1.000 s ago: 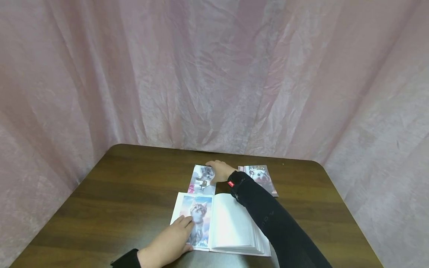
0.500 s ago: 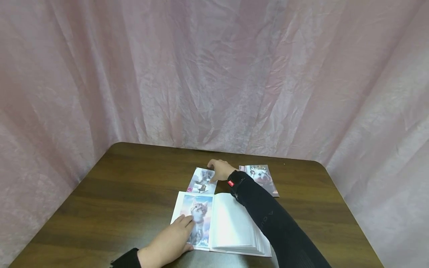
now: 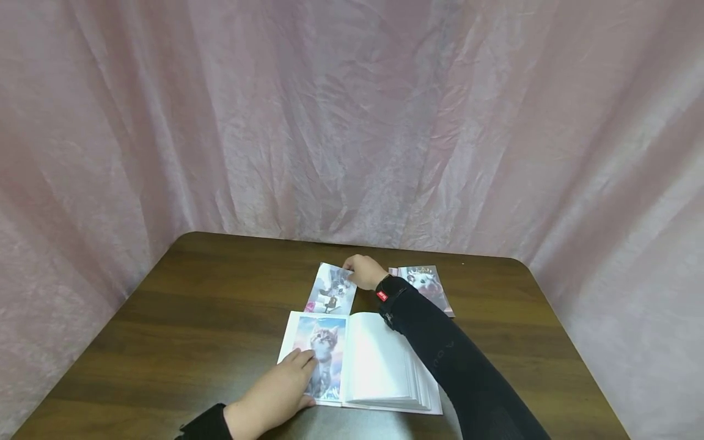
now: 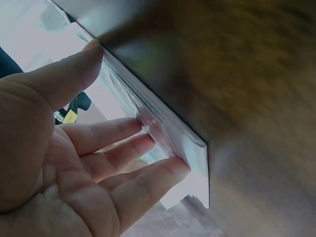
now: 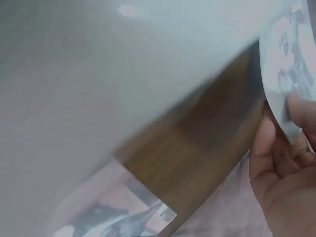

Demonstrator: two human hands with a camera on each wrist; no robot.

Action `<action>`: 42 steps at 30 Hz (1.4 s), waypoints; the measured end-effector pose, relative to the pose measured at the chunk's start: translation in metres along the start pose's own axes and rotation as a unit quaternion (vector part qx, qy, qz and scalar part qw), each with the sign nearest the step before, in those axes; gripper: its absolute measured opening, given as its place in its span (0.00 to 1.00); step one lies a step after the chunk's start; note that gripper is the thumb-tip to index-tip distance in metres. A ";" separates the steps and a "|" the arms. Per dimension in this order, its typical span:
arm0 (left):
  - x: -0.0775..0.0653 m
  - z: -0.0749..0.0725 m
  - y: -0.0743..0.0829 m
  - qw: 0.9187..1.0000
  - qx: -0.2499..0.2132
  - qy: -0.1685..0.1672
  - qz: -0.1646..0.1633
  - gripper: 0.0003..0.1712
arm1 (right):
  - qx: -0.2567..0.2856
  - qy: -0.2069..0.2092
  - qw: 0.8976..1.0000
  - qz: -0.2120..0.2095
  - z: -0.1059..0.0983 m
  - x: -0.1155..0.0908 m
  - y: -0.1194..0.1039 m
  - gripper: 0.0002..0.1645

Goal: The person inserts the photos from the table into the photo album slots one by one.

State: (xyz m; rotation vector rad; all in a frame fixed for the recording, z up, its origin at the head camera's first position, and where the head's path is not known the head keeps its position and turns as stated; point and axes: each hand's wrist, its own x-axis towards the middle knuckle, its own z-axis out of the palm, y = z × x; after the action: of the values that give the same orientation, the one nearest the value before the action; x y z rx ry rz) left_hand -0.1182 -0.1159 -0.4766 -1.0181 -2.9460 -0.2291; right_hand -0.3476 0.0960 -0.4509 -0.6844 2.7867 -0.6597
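Note:
An open photo album (image 3: 379,360) with white pages lies near the front of the table, a picture of a kitten looking up (image 3: 324,348) in its left page. My left hand (image 3: 277,388) rests at that page's outer lower part; the left wrist view shows its fingers extended over the page and the thumb at the album's edge. Just beyond the album is a loose photo of a grey kitten (image 3: 332,292). My right hand (image 3: 366,272) pinches its upper right edge between thumb and fingers, and the photo (image 5: 286,54) bends upward in the right wrist view.
More kitten photos (image 3: 426,287) lie to the right of my right hand, partly behind the black sleeve (image 3: 445,354). The brown wooden table (image 3: 165,330) ends at the back against a pink curtain (image 3: 341,122).
The loose photo's far edge dipped toward the album, then rose again, and my right fingers now pinch its upper right edge. My left hand stays on the album page.

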 end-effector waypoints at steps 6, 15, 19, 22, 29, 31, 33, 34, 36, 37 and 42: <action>0.001 0.000 0.000 1.000 -0.005 0.011 -0.001 0.37 | 0.016 0.043 0.999 -0.009 -0.008 -0.004 0.011 0.14; 0.001 -0.005 0.003 1.000 0.024 0.007 -0.007 0.34 | 0.100 0.092 0.991 0.017 -0.026 -0.017 0.024 0.14; 0.007 -0.013 0.019 0.999 0.039 0.016 0.002 0.32 | 0.111 0.108 0.988 0.009 -0.033 -0.021 0.033 0.14; 0.019 -0.017 0.035 0.999 0.027 0.006 0.031 0.34 | 0.118 0.118 0.986 0.020 -0.038 -0.024 0.044 0.14; 0.055 -0.007 0.057 0.994 0.019 -0.015 0.108 0.38 | 0.126 0.136 0.982 0.031 -0.052 -0.039 0.050 0.14; 0.062 -0.004 0.060 0.992 0.017 -0.018 0.122 0.37 | 0.130 0.133 0.982 0.033 -0.054 -0.043 0.052 0.15; 0.067 -0.002 0.062 0.991 0.017 -0.016 0.130 0.37 | 0.138 0.132 0.981 0.038 -0.056 -0.046 0.054 0.16; 0.069 -0.001 0.063 0.991 0.021 -0.013 0.134 0.36 | 0.142 0.133 0.980 0.041 -0.057 -0.047 0.055 0.16; 0.072 0.000 0.065 0.990 0.026 -0.008 0.135 0.36 | 0.146 0.137 0.979 0.046 -0.060 -0.050 0.058 0.16; 0.072 0.001 0.066 0.990 0.029 -0.005 0.136 0.36 | 0.148 0.139 0.978 0.048 -0.062 -0.052 0.059 0.16; 0.073 0.001 0.067 0.990 0.038 -0.001 0.137 0.34 | 0.151 0.140 0.977 0.055 -0.069 -0.058 0.066 0.15</action>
State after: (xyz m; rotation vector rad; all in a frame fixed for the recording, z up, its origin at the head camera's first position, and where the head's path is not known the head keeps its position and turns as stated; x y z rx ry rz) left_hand -0.1345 -0.0187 -0.4640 -1.3918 -2.7478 -0.1093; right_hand -0.3423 0.2020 -0.4161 -0.3996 2.8483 -1.2072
